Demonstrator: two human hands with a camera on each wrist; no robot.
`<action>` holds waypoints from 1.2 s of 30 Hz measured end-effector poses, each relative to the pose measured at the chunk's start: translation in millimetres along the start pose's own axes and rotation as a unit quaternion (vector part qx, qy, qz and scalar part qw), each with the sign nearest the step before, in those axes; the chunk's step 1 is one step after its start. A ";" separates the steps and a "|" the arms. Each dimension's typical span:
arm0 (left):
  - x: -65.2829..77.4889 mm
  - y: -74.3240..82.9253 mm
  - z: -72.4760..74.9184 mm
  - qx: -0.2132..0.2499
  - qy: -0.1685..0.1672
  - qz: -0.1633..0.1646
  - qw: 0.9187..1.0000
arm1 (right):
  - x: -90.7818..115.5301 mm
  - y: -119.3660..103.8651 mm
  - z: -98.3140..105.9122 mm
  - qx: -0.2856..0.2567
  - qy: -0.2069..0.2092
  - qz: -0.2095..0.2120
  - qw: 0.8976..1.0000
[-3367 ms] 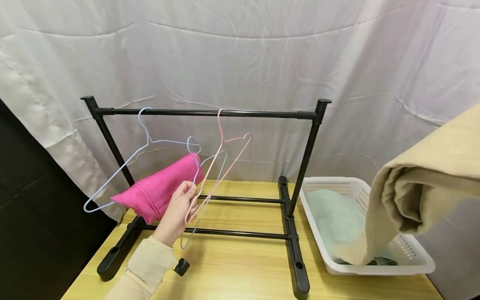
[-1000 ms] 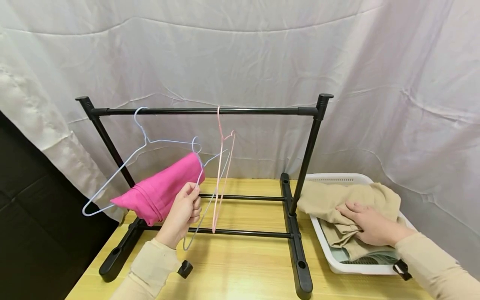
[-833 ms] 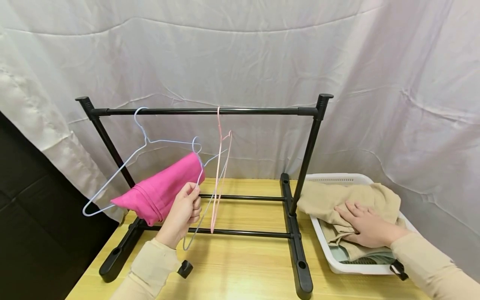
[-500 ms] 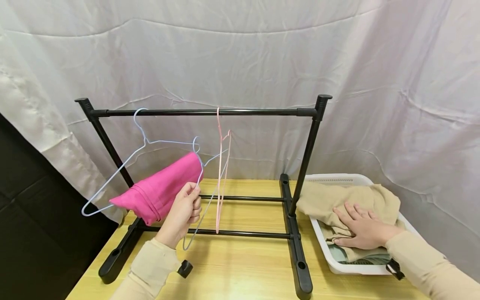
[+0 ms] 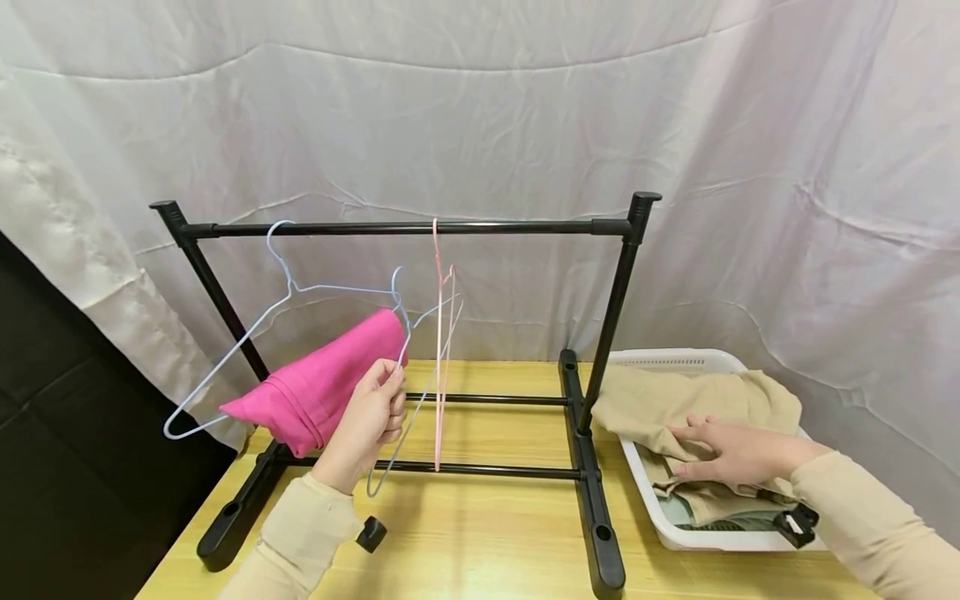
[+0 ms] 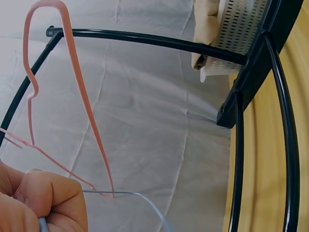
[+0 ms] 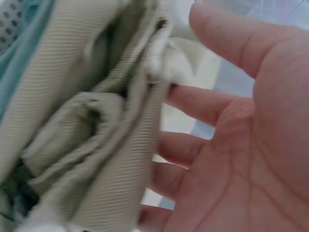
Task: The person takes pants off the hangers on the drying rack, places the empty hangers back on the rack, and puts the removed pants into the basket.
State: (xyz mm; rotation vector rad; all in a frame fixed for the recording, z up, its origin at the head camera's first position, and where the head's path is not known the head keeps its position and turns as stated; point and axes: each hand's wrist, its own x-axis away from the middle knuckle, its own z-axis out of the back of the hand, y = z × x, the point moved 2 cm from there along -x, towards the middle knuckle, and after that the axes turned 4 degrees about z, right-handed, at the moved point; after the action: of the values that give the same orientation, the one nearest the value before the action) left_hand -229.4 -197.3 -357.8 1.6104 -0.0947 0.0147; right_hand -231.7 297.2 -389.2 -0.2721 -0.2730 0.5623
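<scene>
My left hand point(image 5: 365, 421) grips a light blue wire hanger point(image 5: 406, 332), hook upward, in front of the rack. Behind it, folded bright pink fabric point(image 5: 322, 379) is draped on another light blue hanger point(image 5: 289, 287) hung from the rack bar. A pink hanger point(image 5: 439, 367) hangs edge-on from the bar, just right of my left hand. In the right wrist view, the extended fingers of my right hand point(image 7: 227, 145) touch the edge of folded tan ribbed cloth point(image 7: 120, 159). That cloth lies on top of the white basket point(image 5: 636, 475), its left end over the rim.
The black clothes rack point(image 5: 517, 227) stands on the wooden table point(image 5: 480, 533); its right foot lies beside the basket. Under the tan cloth, pale green point(image 5: 675, 508) and darker cloth show. A grey-white curtain point(image 5: 480, 125) hangs behind, with black cloth point(image 5: 67, 433) at left.
The tan cloth came from the air at right onto the basket. My right hand, pressed flat on it half a second ago, has turned onto its side. The pink hanger swung away from my left hand.
</scene>
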 end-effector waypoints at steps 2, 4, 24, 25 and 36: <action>0.6 1.8 -0.9 0.002 -0.001 -0.001 1.000 | -0.8 -3.8 4.6 -0.001 -0.001 0.008 1.000; 0.9 3.7 -1.4 0.003 -0.003 -0.004 1.000 | -1.2 -7.9 9.1 -0.001 0.004 0.020 1.000; 0.2 32.8 -0.6 -0.004 0.028 -0.048 0.998 | -36.3 -50.6 56.0 -0.033 0.181 0.063 0.981; 0.4 33.9 -0.7 -0.006 0.029 -0.051 0.998 | -38.9 -53.3 57.0 -0.043 0.182 0.059 0.981; 7.0 43.4 -0.3 -0.038 0.046 -0.077 0.995 | -71.1 -64.6 59.5 -0.114 0.237 0.020 0.965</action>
State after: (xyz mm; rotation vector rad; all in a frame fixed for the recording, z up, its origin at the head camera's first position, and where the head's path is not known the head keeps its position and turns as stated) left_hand -225.4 -199.0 -314.1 1.5349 0.0987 -0.0343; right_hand -277.5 215.7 -325.7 -0.6245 0.1354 0.4890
